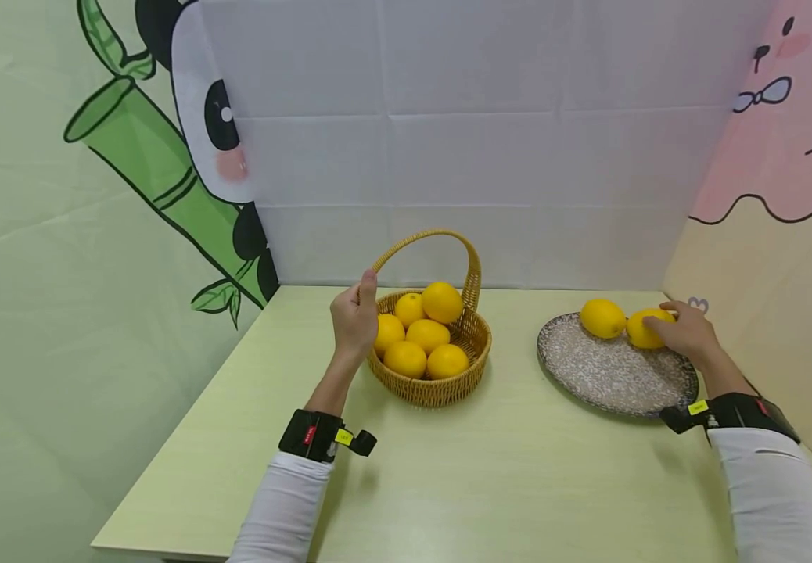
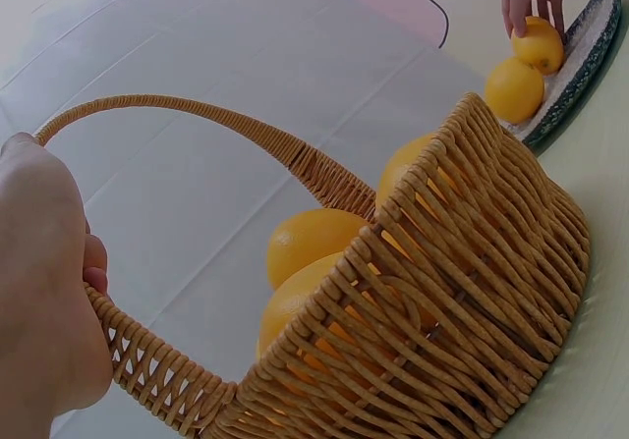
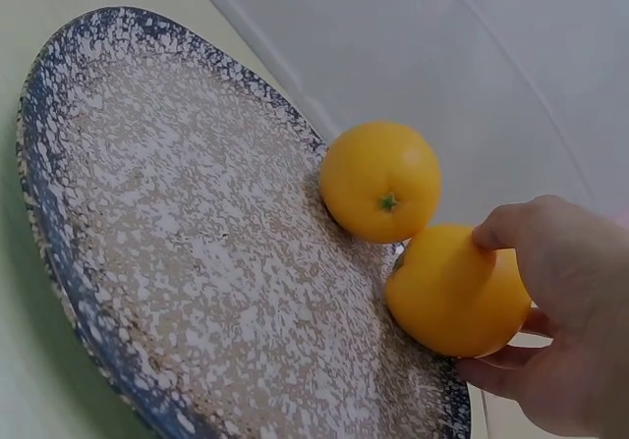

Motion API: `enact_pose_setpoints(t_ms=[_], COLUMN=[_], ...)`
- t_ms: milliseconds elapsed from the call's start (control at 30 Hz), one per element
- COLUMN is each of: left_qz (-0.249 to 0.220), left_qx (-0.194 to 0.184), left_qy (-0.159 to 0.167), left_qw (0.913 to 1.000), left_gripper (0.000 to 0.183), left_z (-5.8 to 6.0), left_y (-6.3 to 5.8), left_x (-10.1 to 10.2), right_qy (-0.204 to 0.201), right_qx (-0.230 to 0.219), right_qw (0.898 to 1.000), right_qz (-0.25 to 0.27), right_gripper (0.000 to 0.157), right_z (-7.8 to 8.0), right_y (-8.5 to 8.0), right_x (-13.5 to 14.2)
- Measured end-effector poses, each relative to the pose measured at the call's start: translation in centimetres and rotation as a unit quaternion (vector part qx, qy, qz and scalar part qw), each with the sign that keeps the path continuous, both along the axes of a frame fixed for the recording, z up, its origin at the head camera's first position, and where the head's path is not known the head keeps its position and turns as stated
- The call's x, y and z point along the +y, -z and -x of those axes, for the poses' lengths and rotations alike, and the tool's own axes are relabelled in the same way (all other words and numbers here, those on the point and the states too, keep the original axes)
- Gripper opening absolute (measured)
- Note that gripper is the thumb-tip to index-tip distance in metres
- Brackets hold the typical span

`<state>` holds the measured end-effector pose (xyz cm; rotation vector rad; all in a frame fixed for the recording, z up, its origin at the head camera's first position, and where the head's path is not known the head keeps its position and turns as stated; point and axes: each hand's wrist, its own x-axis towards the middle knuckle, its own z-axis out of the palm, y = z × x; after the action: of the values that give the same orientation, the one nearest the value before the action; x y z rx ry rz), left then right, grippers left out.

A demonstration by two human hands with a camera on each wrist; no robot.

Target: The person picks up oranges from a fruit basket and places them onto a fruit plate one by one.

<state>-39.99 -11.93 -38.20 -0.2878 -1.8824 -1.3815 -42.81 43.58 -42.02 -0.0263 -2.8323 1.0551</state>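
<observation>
My left hand point(image 1: 354, 319) grips the left side of the arched handle of a wicker basket point(image 1: 472, 367). Several oranges point(image 1: 428, 335) lie inside it, seen from the side through the weave in the left wrist view. At the right, my right hand point(image 1: 689, 338) holds an orange point(image 3: 460, 292) between thumb and fingers, at the back right part of a speckled oval plate point(image 1: 610, 383). Beside that fruit a second orange point(image 3: 380, 182) rests on the plate, its green stem end showing in the right wrist view. The two oranges appear to touch.
A pale wooden table point(image 1: 490, 485) carries the basket and the plate, with bare tabletop between them. Behind it hangs a white cloth backdrop point(image 1: 469, 156). Printed cloth walls stand on the left and the right, the right one close to my right arm.
</observation>
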Motion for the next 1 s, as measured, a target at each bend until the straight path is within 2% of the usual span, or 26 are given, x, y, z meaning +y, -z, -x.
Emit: enact_pose_setpoints(t_ms=[367,1000], left_qz=[-0.005,0.0], left_qx=[-0.004,-0.008], left_qy=[-0.002,-0.002], left_qw=[1.0,1.0], left_gripper=[0.062,0.062], left_z=[-0.03,-0.15], left_y=[-0.1,-0.16], left_x=[-0.03,0.07], right_qy=[-0.029,-0.041], right_qx=[0.001,-0.019], right_qw=[1.0,0.998], right_qz=[-0.004,-0.035], right_gripper=[0.068,0.074], right_z=[0.3,-0.03], right_y=[-0.19,-0.06], right_x=[0.1,0.9])
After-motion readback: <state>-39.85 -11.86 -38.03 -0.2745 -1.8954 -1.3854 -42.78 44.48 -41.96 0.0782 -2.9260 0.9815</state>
